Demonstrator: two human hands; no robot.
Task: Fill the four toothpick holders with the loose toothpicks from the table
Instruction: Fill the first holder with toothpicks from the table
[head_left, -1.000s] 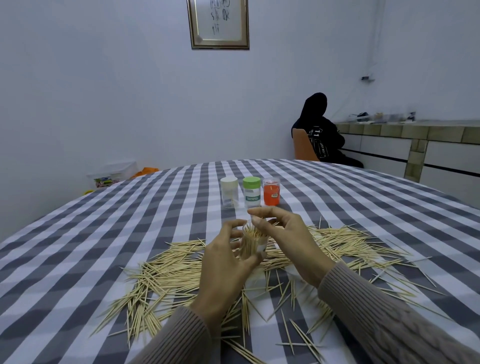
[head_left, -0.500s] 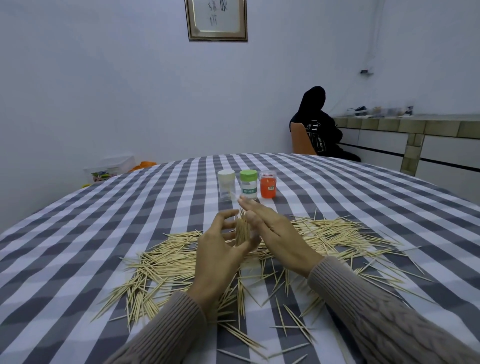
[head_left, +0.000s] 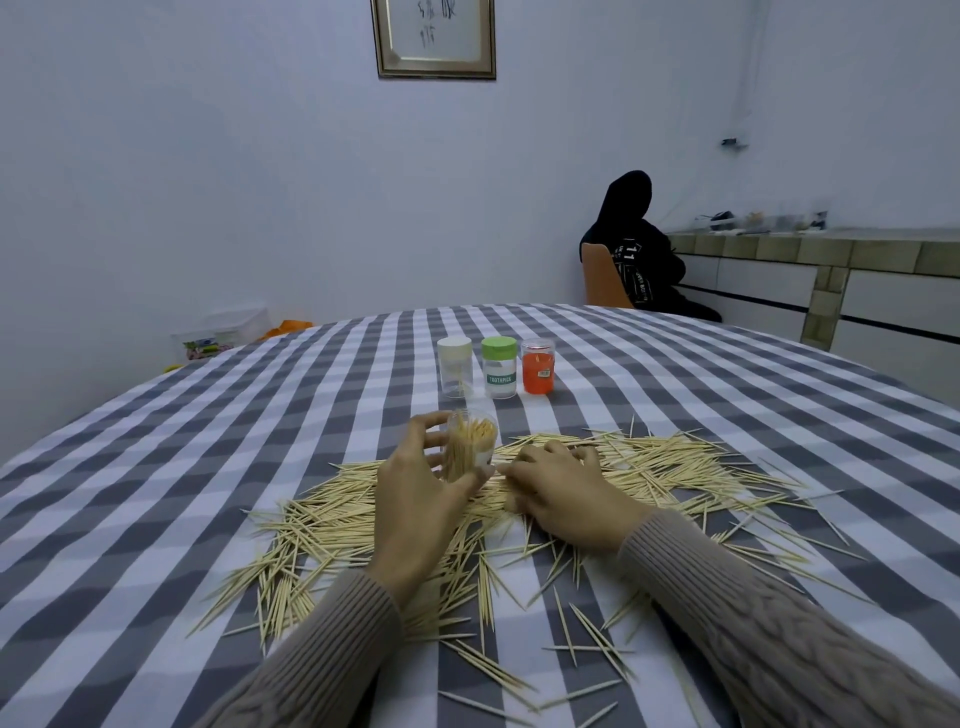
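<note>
Right hand (head_left: 558, 480) has dropped off the holder top onto the loose toothpicks (head_left: 649, 467), fingers curled into the pile; can't tell if it has any. Left hand (head_left: 421, 493) grips the clear holder (head_left: 467, 447), about full, uncapped. At 12 o'clock on the worktop (head_left: 208, 467): white-lid holder (head_left: 454, 366), nearly empty, green-lid holder (head_left: 500, 366), orange holder (head_left: 537, 366). Most toothpicks unsorted, so early on.

A framed picture (head_left: 435, 37) is hanging on the wall at twelve o'clock. A hooded person in black (head_left: 638, 249) is sitting at two o'clock beside a tiled counter (head_left: 810, 254). A checked tablecloth (head_left: 156, 467) is covering the table.
</note>
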